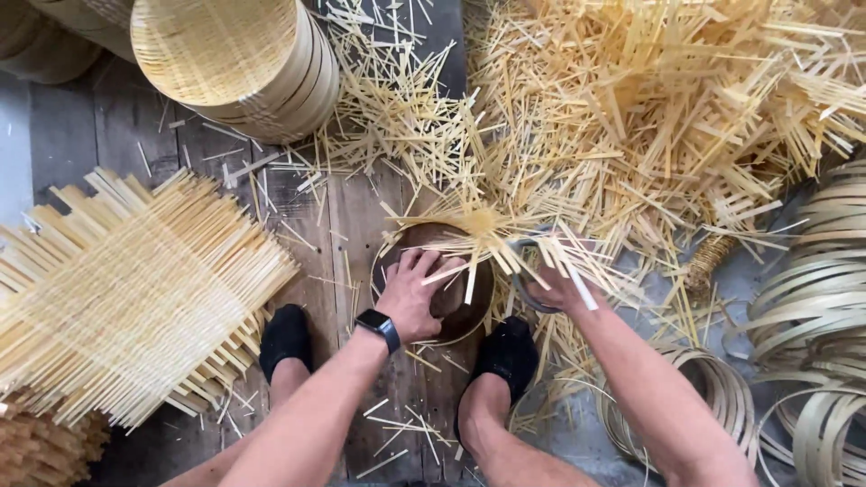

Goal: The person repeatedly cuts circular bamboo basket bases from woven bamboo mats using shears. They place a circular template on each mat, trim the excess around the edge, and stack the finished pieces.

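The scene is lit evenly by soft, diffuse daylight, and no hard shadows are cast. The heap of pale bamboo strips [649, 108] at the upper right is rendered brightest, almost washed out, while the dark floor planks [117, 126] are kept dim. Only faint shadows are seen beneath the forearms. Slight motion blur is shown around the right hand [555, 289]. The edges are bent by wide-angle distortion, and the corners are softened slightly.

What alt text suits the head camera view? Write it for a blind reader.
Left hand presses a round woven tray on a wooden floor; right hand grips a curved blade at its edge, among strip offcuts.
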